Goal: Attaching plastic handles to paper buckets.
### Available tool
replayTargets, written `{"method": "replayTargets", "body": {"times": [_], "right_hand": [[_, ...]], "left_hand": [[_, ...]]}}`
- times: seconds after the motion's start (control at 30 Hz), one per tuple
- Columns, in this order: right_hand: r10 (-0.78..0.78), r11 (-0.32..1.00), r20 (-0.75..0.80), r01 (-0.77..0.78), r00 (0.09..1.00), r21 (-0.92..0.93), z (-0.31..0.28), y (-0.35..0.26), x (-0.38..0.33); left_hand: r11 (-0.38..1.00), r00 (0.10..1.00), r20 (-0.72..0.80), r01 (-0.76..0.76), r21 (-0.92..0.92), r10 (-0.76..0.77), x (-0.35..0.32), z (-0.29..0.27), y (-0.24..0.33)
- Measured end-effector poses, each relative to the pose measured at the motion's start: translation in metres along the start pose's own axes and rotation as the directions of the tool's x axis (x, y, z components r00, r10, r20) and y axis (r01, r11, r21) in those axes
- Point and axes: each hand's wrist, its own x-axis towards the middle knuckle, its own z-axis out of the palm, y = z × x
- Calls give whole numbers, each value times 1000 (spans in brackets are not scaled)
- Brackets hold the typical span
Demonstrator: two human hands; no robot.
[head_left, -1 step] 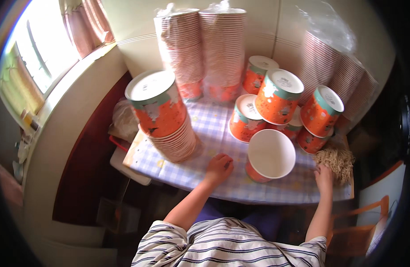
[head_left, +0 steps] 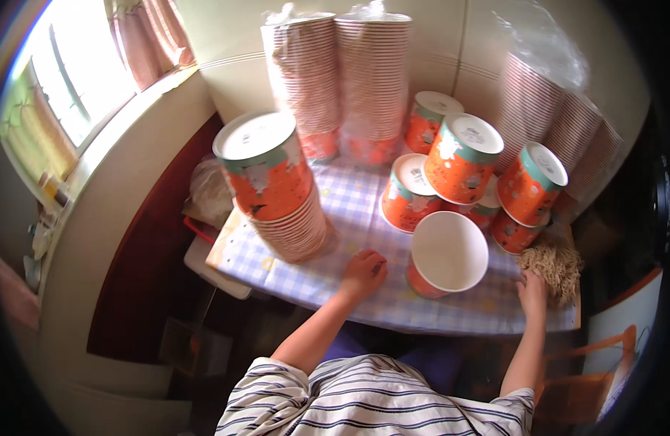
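A large white-lined paper bucket (head_left: 450,252) stands mouth up near the table's front edge, between my two hands. To its left my left hand (head_left: 363,277) rests on the cloth with fingers curled in, apart from the bucket. A small dark spot shows at those fingers, too small to name. At the right, my right hand (head_left: 532,292) has its fingers closed at the near left edge of a tangled heap of tan, noodle-like strands (head_left: 557,270). Behind the open bucket, several orange and green paper buckets (head_left: 463,161) stand bottom up, some piled on others.
A tall nested stack of upturned buckets (head_left: 271,185) stands at the left of the checked tablecloth (head_left: 364,200). Plastic-wrapped bucket stacks (head_left: 373,80) line the back, with more wrapped stacks (head_left: 533,94) at the back right. An orange chair (head_left: 586,363) is at the lower right.
The whole scene sits slightly further right in the view, as the head camera has shifted a little. Hands and buckets keep their places.
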Motion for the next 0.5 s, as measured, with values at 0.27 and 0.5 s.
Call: {"method": "replayTargets", "body": {"times": [0.27,0.5], "right_hand": [[-162,962,96,178,982,-207,51,47,14],[-180,983,-41,179,983,-45,44,47,19]], "left_hand": [[995,999,-5,-36,-94,36,-2,3,3],[995,998,30,-52,-81,54,-2,1,3]]}}
